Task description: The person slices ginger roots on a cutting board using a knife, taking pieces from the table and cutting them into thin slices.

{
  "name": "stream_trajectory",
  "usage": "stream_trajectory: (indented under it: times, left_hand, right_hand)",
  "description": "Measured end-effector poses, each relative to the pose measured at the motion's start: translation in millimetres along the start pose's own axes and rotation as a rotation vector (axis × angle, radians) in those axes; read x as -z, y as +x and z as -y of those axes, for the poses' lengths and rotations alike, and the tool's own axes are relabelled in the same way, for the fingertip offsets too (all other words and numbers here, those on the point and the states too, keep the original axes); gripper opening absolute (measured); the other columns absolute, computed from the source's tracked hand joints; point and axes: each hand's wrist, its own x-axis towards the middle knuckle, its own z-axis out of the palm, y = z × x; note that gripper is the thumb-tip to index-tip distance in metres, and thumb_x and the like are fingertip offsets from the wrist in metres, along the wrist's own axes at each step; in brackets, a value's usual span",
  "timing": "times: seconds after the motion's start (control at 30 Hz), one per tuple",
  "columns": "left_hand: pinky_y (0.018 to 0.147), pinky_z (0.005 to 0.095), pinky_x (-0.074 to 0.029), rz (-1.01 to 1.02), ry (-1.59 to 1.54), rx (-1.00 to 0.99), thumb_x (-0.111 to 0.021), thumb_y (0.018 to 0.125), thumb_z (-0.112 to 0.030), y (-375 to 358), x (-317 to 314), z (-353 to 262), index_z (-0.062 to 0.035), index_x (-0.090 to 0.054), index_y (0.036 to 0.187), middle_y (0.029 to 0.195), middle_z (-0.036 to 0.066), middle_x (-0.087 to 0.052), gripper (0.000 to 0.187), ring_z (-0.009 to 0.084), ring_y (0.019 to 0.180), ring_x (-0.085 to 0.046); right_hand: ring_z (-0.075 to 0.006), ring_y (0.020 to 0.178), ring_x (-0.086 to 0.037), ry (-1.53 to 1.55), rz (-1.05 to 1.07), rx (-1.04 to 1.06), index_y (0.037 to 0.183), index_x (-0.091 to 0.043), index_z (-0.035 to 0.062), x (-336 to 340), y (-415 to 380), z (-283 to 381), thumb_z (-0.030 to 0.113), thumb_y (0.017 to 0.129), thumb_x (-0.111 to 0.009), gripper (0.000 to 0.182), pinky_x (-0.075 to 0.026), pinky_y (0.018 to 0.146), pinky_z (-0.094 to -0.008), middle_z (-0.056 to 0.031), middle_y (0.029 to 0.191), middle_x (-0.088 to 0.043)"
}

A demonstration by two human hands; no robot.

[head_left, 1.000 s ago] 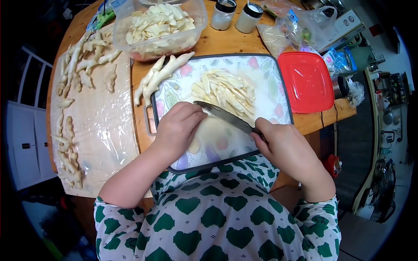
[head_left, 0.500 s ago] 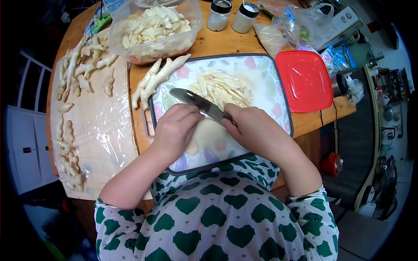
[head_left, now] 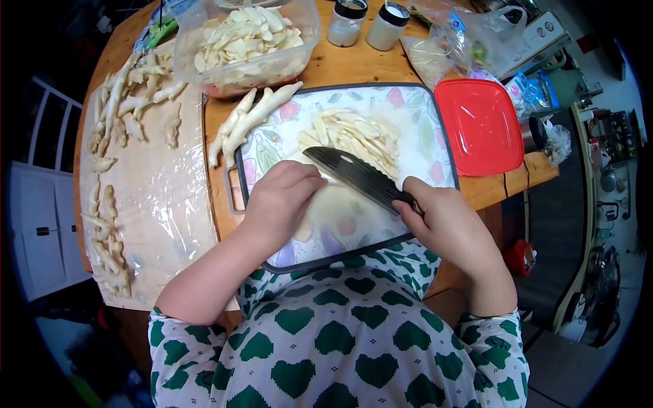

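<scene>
My right hand (head_left: 445,217) grips the handle of a dark, ridged kitchen knife (head_left: 357,178), its blade slanting up and left over the board. My left hand (head_left: 284,204) is closed on the cutting board (head_left: 428,153), fingers curled around a piece of ginger that they mostly hide. The blade's tip is just above and beside the left fingers. Behind the knife lies a pile of pale ginger slices (head_left: 357,132). A large peeled ginger root (head_left: 252,122) rests across the board's upper left corner.
A clear plastic tub (head_left: 292,64) of ginger slices stands behind the board. More ginger roots (head_left: 112,238) lie on a plastic-covered sheet (head_left: 160,204) at left. A red lid (head_left: 479,129) is on the right. Two jars (head_left: 388,27) and plastic bags (head_left: 469,41) sit at the back.
My right hand has moved right and slightly down with the knife, drawing the blade away from my left fingers. The left hand has barely moved.
</scene>
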Motion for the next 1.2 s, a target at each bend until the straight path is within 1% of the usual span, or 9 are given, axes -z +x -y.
stream_trajectory:
  times: [0.13, 0.33, 0.43, 0.53, 0.63, 0.73, 0.93, 1.07, 1.2]
  left_hand:
    - [0.086, 0.0400, -0.062, -0.001, 0.019, -0.009, -0.083, 0.081, 0.001, 1.4, -0.1, -3.6, -0.0029, -0.081, 0.102, 0.106, 0.012, -0.078, 0.021, 0.0314, 0.100, -0.075]
    - [0.086, 0.0401, -0.063, 0.007, 0.034, -0.012, -0.083, 0.081, 0.001, 1.5, 1.3, -3.7, -0.0028, -0.081, 0.101, 0.107, 0.012, -0.079, 0.021, 0.0312, 0.100, -0.076]
    - [0.086, 0.0402, -0.063, 0.003, 0.037, -0.011, -0.082, 0.081, 0.001, 0.8, 0.2, -2.9, -0.0031, -0.080, 0.101, 0.108, 0.012, -0.079, 0.021, 0.0315, 0.101, -0.076]
    - [0.086, 0.0405, -0.062, 0.005, 0.033, 0.002, -0.083, 0.081, 0.000, 1.1, -0.9, -2.3, -0.0037, -0.080, 0.101, 0.108, 0.012, -0.078, 0.020, 0.0322, 0.101, -0.075]
    - [0.087, 0.0409, -0.062, 0.015, 0.008, 0.013, -0.082, 0.082, 0.001, 1.3, -0.5, -2.5, -0.0042, -0.079, 0.101, 0.109, 0.012, -0.078, 0.020, 0.0328, 0.102, -0.074]
    - [0.088, 0.0413, -0.061, 0.015, -0.001, 0.054, -0.082, 0.083, 0.002, -1.6, 2.7, -3.3, -0.0045, -0.079, 0.102, 0.110, 0.011, -0.077, 0.020, 0.0331, 0.103, -0.074]
    - [0.088, 0.0417, -0.060, 0.023, -0.031, 0.066, -0.081, 0.084, 0.003, -2.8, 3.9, -1.8, -0.0043, -0.078, 0.101, 0.110, 0.011, -0.076, 0.020, 0.0332, 0.103, -0.073]
    - [0.088, 0.0417, -0.060, 0.036, 0.014, 0.032, -0.082, 0.083, 0.003, -1.9, 3.4, -2.0, -0.0030, -0.078, 0.102, 0.109, 0.012, -0.076, 0.020, 0.0336, 0.103, -0.073]
    - [0.088, 0.0416, -0.061, 0.011, 0.060, -0.006, -0.081, 0.081, 0.002, -2.2, 3.3, -3.1, -0.0015, -0.078, 0.102, 0.108, 0.013, -0.076, 0.021, 0.0340, 0.102, -0.073]
  right_hand:
    - [-0.0484, 0.080, -0.072, -0.078, -0.007, 0.074, 0.105, -0.062, 0.0003, 0.4, -3.6, 6.4, 0.020, 0.109, -0.064, 0.020, -0.057, 0.073, -0.0554, -0.0268, 0.078, -0.069]
    - [-0.0480, 0.080, -0.072, -0.144, 0.039, 0.053, 0.105, -0.062, 0.0004, 6.6, -8.6, 9.7, 0.019, 0.108, -0.064, 0.019, -0.057, 0.073, -0.0557, -0.0266, 0.078, -0.070]
    - [-0.0488, 0.081, -0.072, -0.096, 0.063, 0.061, 0.106, -0.062, 0.0001, 7.4, -1.1, 9.1, 0.019, 0.108, -0.064, 0.019, -0.057, 0.074, -0.0558, -0.0257, 0.080, -0.071]
    - [-0.0464, 0.083, -0.073, -0.093, 0.044, 0.096, 0.107, -0.063, 0.0011, -13.2, 23.1, 9.1, 0.021, 0.108, -0.066, 0.020, -0.056, 0.075, -0.0530, -0.0252, 0.086, -0.073]
    - [-0.0469, 0.085, -0.073, 0.005, 0.027, 0.119, 0.108, -0.063, 0.0016, -21.7, 44.4, 14.9, 0.021, 0.109, -0.065, 0.020, -0.056, 0.076, -0.0535, -0.0253, 0.087, -0.073]
    - [-0.0484, 0.089, -0.073, -0.013, 0.053, 0.064, 0.109, -0.064, 0.0001, -21.8, 37.6, 17.4, 0.020, 0.109, -0.062, 0.020, -0.058, 0.080, -0.0564, -0.0275, 0.088, -0.073]
    - [-0.0490, 0.087, -0.072, -0.002, 0.036, -0.017, 0.109, -0.063, 0.0006, -8.4, 9.8, -4.6, 0.020, 0.109, -0.064, 0.019, -0.056, 0.078, -0.0557, -0.0282, 0.085, -0.072]
    - [-0.0495, 0.081, -0.072, -0.001, -0.023, 0.010, 0.107, -0.062, 0.0010, -2.3, 0.2, 5.1, 0.020, 0.109, -0.065, 0.020, -0.056, 0.074, -0.0554, -0.0271, 0.080, -0.071]
    - [-0.0491, 0.079, -0.071, -0.072, -0.036, 0.118, 0.106, -0.062, 0.0008, -0.3, -4.4, 8.2, 0.020, 0.109, -0.065, 0.020, -0.057, 0.073, -0.0555, -0.0260, 0.077, -0.070]
